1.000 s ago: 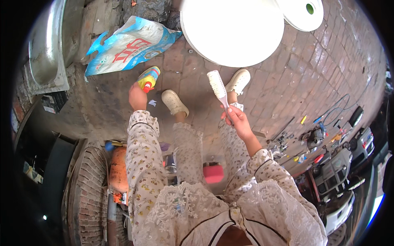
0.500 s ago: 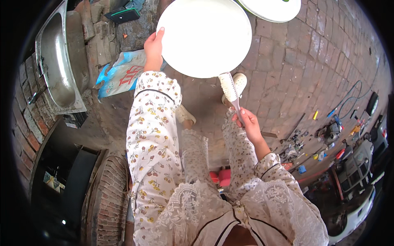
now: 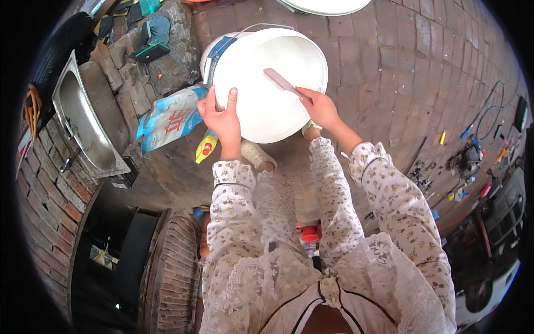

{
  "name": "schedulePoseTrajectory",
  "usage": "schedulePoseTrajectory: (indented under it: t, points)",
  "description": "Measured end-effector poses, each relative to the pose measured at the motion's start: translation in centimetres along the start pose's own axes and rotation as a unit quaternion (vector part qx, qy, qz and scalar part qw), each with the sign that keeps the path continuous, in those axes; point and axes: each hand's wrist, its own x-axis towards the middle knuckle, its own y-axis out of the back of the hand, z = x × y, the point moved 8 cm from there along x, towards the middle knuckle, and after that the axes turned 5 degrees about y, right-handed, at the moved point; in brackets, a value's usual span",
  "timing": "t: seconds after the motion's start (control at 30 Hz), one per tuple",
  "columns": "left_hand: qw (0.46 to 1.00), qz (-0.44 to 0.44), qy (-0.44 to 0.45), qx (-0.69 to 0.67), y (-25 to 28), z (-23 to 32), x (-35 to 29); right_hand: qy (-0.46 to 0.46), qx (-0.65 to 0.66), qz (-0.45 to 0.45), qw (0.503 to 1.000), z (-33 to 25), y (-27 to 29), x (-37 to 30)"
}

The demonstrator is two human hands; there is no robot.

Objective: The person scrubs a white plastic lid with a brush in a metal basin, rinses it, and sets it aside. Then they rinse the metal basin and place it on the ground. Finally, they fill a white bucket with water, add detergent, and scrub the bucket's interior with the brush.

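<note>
A white bucket (image 3: 253, 114) is tilted with its wide round mouth toward me. A wire handle and a blue label show at its far and left sides. My left hand (image 3: 223, 119) grips the near-left rim, its thumb raised along the inside. In my right hand (image 3: 318, 107) is the handle of a mauve scrubbing brush (image 3: 281, 82) with pale bristles. The brush head lies over the bucket's inside with the bristles turned down; whether they touch the surface I cannot tell.
A printed plastic bag (image 3: 172, 119) and a yellow bottle with a red cap (image 3: 206, 148) lie left of the bucket. Farther left is a metal sink (image 3: 92, 111) by brickwork. A white round lid (image 3: 328, 5) is at the top edge. Tools and a hose (image 3: 492, 111) lie on the brick floor at right.
My right hand has brought the brush from beside the near rim, bristles up, to over the bucket's inside, bristles down. The bucket has tilted, and its handle and label now show.
</note>
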Motion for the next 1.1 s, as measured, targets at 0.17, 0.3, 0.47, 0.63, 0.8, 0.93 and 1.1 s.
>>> schedulePoseTrajectory:
  t: [0.17, 0.3, 0.47, 0.63, 0.8, 0.93, 1.1]
  points:
    - [0.999, -0.032, -0.032, 0.020, -0.4, 1.6, -0.3, -0.022, -0.224, -0.064, 0.972, 2.2, -5.2, 9.7]
    - [0.997, -0.045, -0.042, 0.039, -0.3, 1.5, -0.3, -0.069, -0.256, -0.035, 0.964, 5.4, -9.0, 14.1]
    - [0.997, -0.059, -0.047, 0.027, 0.1, 2.2, -1.1, -0.058, -0.262, -0.087, 0.959, 6.8, -15.3, 11.5]
    - [0.997, -0.061, -0.045, 0.008, -0.1, 2.3, -0.3, -0.109, -0.230, -0.070, 0.964, 6.0, -14.6, 10.8]
    - [0.996, -0.060, -0.054, 0.021, -0.6, 1.6, 0.4, -0.254, 0.362, -0.128, 0.887, -1.0, -17.9, 1.5]
    - [0.997, -0.067, -0.041, 0.024, -0.9, 2.5, 2.2, -0.006, 0.053, -0.077, 0.996, -4.4, -8.0, -6.8]
    - [0.988, -0.098, -0.106, 0.062, -3.3, 4.9, 1.9, -0.126, -0.261, -0.048, 0.956, 1.6, -0.4, -3.9]
